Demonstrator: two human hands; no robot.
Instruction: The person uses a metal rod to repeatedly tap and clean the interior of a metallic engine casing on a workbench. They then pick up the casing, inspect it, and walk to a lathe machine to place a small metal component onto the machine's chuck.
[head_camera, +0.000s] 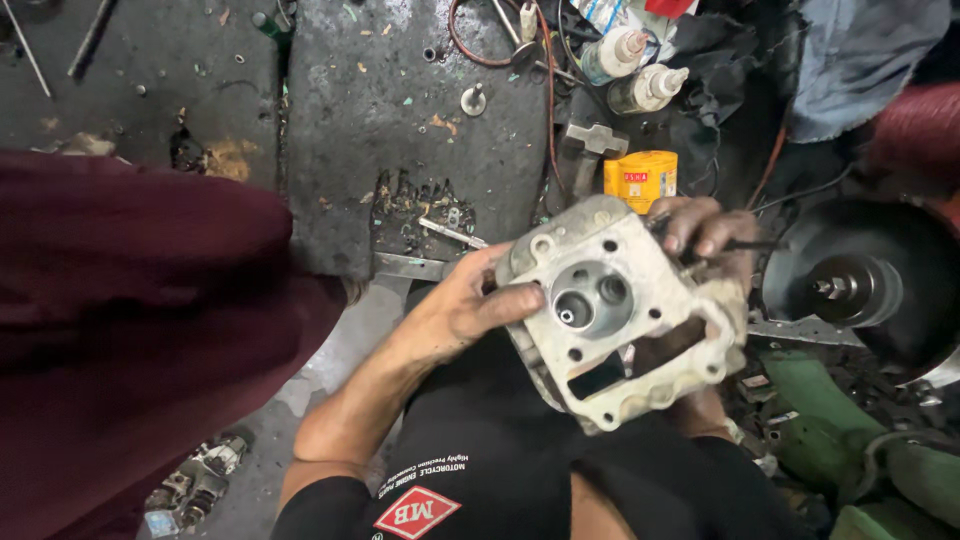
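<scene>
Grey cast-metal cylinder head (622, 310) held up over the lap, centre-right of view, flat gasket face toward the camera and tilted, one corner pointing up. Round combustion recess in the middle with two valve openings; bolt holes near the corners; a rectangular slot along the lower right edge. Left hand (462, 305) clamped on the left edge, thumb lying across the face just beside the recess, fingers wrapped behind. Right hand (705, 228) closed over the upper right corner, fingertips curled onto the rim, a thin dark tool or wire pinched there, too blurred to identify. Hands apart, one on each side of the casting, both gripping it. Black shirt with a red diamond patch (416, 513) below. Maroon cloth of a garment (130, 320) filling the left of view. Beyond the casting, on the oily concrete floor (400, 100): yellow cylindrical tin (640, 180) just past the upper corner, two small squeeze bottles (630, 70) farther off, a hammer head (596, 140) between tin and bottles, a loop of red wire (500, 50), scattered bolts and metal scraps. Round dark wheel with a central nut (845, 285) to the right, near the right hand. Green cloth (830, 400) lower right.
</scene>
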